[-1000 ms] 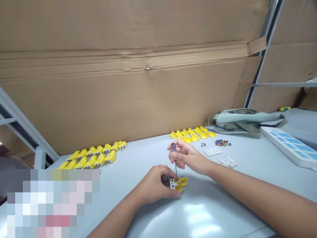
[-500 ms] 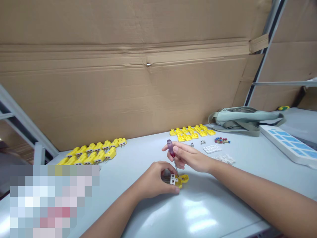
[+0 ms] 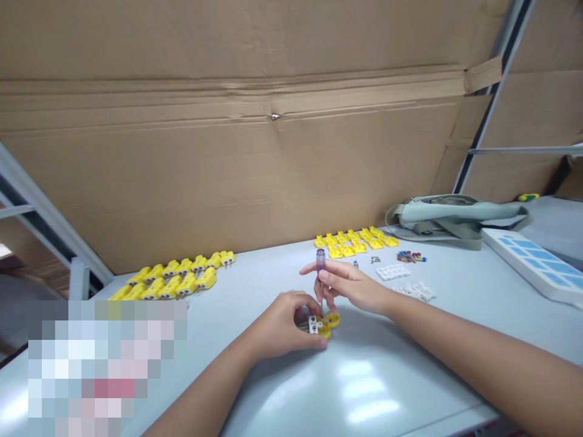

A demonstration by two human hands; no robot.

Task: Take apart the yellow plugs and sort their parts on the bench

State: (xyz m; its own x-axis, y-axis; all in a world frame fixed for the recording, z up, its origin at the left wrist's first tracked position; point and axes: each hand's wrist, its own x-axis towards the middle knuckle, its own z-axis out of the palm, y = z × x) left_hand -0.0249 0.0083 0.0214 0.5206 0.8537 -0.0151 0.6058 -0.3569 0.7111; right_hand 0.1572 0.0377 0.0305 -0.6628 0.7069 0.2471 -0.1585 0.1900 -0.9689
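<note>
My left hand (image 3: pixel 286 321) curls its thumb and fingers around an opened yellow plug (image 3: pixel 333 319), holding it on the table. A white insert with dark holes (image 3: pixel 313 325) sits at the plug's left end, and metal pins reach back toward my palm. My right hand (image 3: pixel 353 284) pinches a screwdriver (image 3: pixel 321 260) with a see-through purple handle. It stands nearly upright, its shaft running down to the plug; the tip is hard to make out. The right index finger sticks out past the handle.
Yellow plugs (image 3: pixel 170 285) stand in rows at the left. Toward the back lie yellow shells (image 3: pixel 348 249), small metal parts (image 3: pixel 375 260), red and blue pieces (image 3: pixel 410 257) and white inserts (image 3: pixel 393 272). A bag (image 3: pixel 455 218) and a white-and-blue tray (image 3: pixel 537 261) are at the right.
The screwdriver has gone from leaning to nearly upright, its handle turning rightward. My left hand still holds the plug. The whole view has shifted slightly.
</note>
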